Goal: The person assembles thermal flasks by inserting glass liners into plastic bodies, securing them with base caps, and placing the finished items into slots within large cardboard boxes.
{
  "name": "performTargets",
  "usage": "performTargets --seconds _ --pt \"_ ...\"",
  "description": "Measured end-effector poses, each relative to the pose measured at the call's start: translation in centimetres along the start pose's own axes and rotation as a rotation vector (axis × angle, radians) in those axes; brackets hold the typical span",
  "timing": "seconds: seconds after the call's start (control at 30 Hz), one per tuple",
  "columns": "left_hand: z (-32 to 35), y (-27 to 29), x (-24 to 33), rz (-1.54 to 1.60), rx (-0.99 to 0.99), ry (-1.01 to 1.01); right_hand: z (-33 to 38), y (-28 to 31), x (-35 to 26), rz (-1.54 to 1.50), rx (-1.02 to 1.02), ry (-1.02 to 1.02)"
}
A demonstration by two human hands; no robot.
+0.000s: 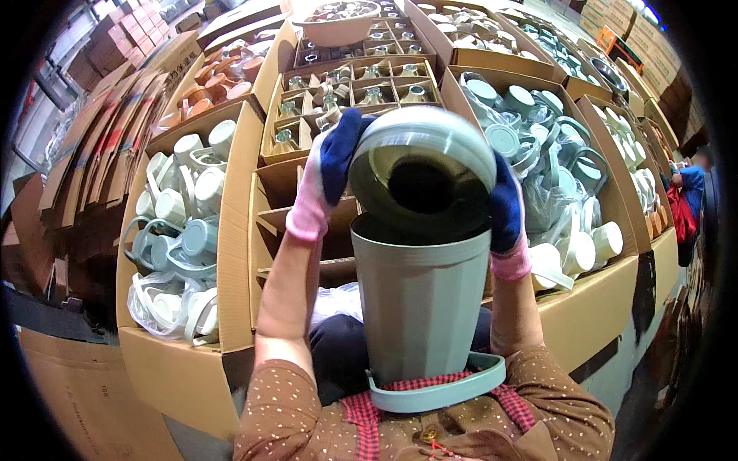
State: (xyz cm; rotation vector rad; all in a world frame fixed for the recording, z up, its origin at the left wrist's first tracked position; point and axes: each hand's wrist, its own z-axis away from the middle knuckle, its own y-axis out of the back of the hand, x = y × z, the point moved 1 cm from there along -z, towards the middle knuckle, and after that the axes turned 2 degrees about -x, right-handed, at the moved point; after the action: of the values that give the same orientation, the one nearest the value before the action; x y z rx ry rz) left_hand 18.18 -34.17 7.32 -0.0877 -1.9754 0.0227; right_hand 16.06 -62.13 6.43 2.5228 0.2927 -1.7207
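Note:
Between my two hands is a round, pale grey-green cap-like part (430,132) with a dark opening, tilted above a tall grey-green thermos jug body (421,303). My left hand (336,165), in a pink and blue glove, is closed on the part's left side. On its right side, my right hand (505,206) grips it, gloved the same way. The jug body stands in front of my torso, mouth up, with a curved handle (438,396) at its lower end near my chest. The part overlaps the far side of the body's rim; whether they touch cannot be told.
A divided carton (304,184) lies beyond the jug, with glass liners (373,96) in compartments farther back. Cartons of white and blue-grey jug parts (207,188) flank me, including pale green lids (519,100) at right. Flattened cardboard (108,138) leans at left. Another person (689,192) is far right.

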Motion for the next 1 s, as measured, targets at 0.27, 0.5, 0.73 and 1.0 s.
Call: performTargets --seconds 0.27,0.5,0.73,1.0 --pt "-1.9 8.3 -19.7 -1.399 -0.181 0.455 -1.5 2.6 7.1 -1.174 -0.276 -0.057" --pt "-1.7 8.3 -22.6 -1.576 -0.206 0.508 0.3 -0.9 9.6 -0.037 -0.015 -0.289" --pt "-3.9 10.7 -11.4 -1.617 -0.150 0.034 0.4 0.2 10.6 0.401 -0.282 -0.150" --pt "-3.4 14.3 13.2 -0.792 0.249 -0.083 -0.1 -2.5 8.4 -0.306 -0.372 -0.412"
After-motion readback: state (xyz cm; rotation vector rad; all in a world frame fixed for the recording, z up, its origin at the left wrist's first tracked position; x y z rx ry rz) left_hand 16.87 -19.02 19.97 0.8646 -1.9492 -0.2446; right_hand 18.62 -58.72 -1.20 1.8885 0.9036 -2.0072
